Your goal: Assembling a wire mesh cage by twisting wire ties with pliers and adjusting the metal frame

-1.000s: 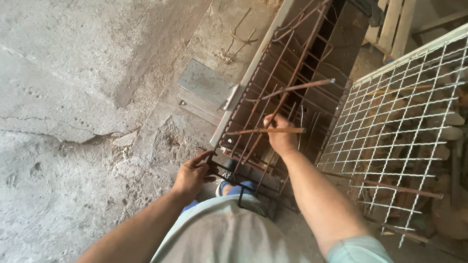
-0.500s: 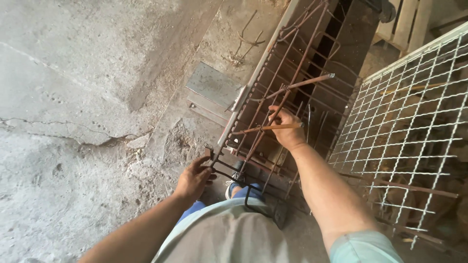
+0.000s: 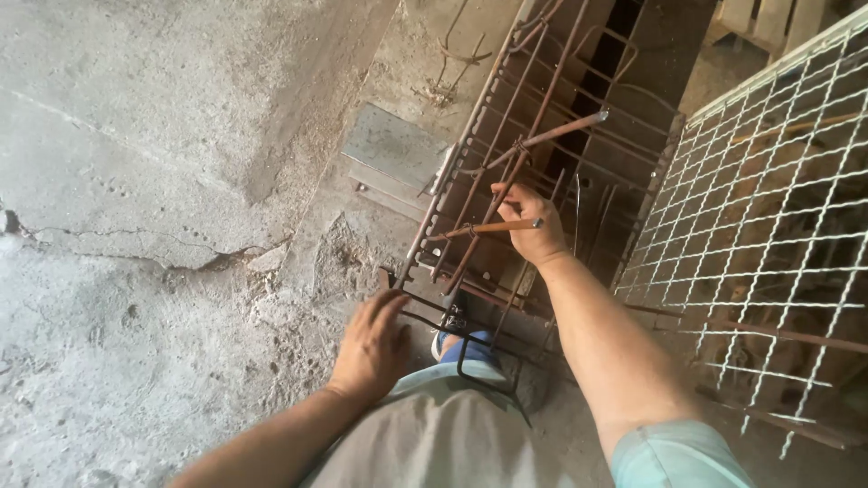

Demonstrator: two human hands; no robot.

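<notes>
Left hand (image 3: 372, 348) has slid up, fingers spread flat by the rebar cage (image 3: 506, 181); right hand (image 3: 524, 226) keeps clenching a bar inside.

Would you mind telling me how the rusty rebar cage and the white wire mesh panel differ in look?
The rebar cage is rusty brown; the mesh panel is white. The cage is a box of long bars and loops, with both the left hand and the right hand on it; the panel is a flat grid of small squares, untouched. Both are metal.
</notes>
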